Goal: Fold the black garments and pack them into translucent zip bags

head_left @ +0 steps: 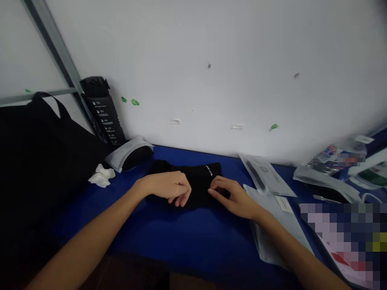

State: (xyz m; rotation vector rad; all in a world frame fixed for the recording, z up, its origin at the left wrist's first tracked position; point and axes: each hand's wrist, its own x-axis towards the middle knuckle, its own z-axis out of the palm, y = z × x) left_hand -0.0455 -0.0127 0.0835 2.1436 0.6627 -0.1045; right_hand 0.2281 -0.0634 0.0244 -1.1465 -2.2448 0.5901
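A folded piece of black cloth (196, 187) with small white lettering near its upper right corner lies flat on the blue tabletop (193, 233). Over its left half is my left hand (169, 187), fingers curled down into the fabric; what the fingertips grip is partly hidden. At the cloth's right edge my right hand (232, 197) has its thumb and forefinger brought close together in a pinch on the fabric. A flat frosted plastic bag (272, 225) with a white label lies beneath my right forearm.
A large black bag (36, 161), a tall dark bottle (102, 112), crumpled tissue (102, 176) and a pouch with black contents (130, 153) are on the left. More frosted pouches (266, 175) and a clear bottle (338, 155) lie right. A white wall (211, 92) rises behind.
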